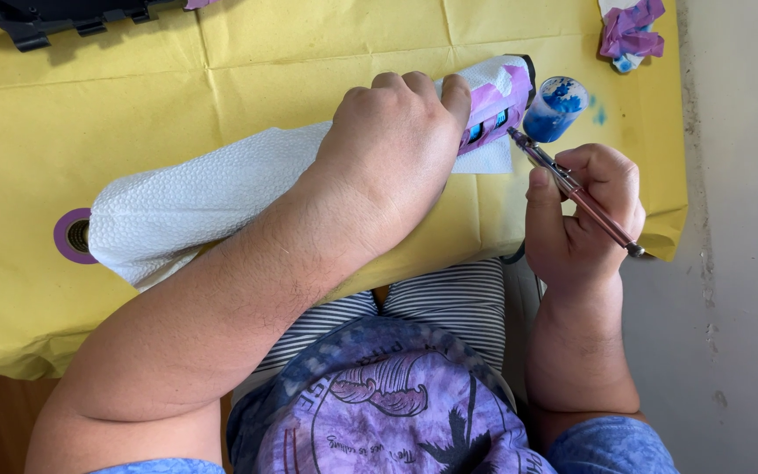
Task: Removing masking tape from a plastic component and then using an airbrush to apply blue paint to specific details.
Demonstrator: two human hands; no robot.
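While yellow paper (221,79) covers the bench, I see my left hand (392,145) clenched on a paper-towel-wrapped, purple-masked part (497,101) far of centre; my right hand (585,215) grips an airbrush (572,189) beside it, blue cup (556,107) part-filled; masking looks done, tape not yet off.

The left hand (394,145) grips a part masked in purple tape (499,107), wrapped in a white paper towel (195,206), on the yellow paper (89,105) covering the bench. The right hand (582,215) holds an airbrush (572,189) with a blue paint cup (556,109), nozzle just beside the taped part. A crumpled tape wad (629,31) lies near the far right corner.
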